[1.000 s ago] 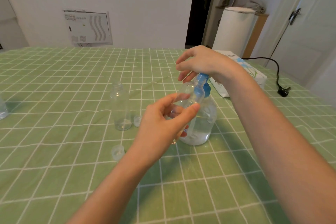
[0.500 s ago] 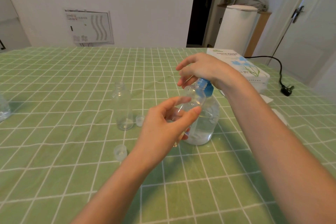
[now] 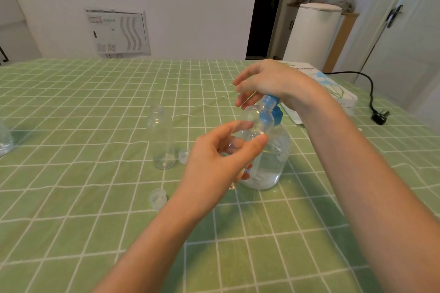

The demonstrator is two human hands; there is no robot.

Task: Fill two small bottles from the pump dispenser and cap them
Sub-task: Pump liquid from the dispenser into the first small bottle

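Observation:
My left hand [image 3: 214, 162] grips a small clear bottle [image 3: 256, 123], tilted with its mouth up against the blue nozzle of the pump dispenser [image 3: 269, 162]. The dispenser is a clear round bottle about half full of clear liquid. My right hand [image 3: 269, 83] lies on top of its blue pump head, palm down, fingers spread. A second small clear bottle [image 3: 162, 137] stands upright and uncapped to the left. Two clear caps lie on the cloth: one [image 3: 184, 156] beside that bottle, one [image 3: 157, 198] nearer me.
The table wears a green checked cloth [image 3: 95, 102]. A white tissue box [image 3: 333, 93] lies behind the dispenser, and a black cable with plug [image 3: 378, 116] trails at the far right. Part of another clear container [image 3: 4, 138] shows at the left edge.
The pump head has sunk a little and risen again under my right hand. My left hand keeps the small bottle at the nozzle. The view shifted slightly.

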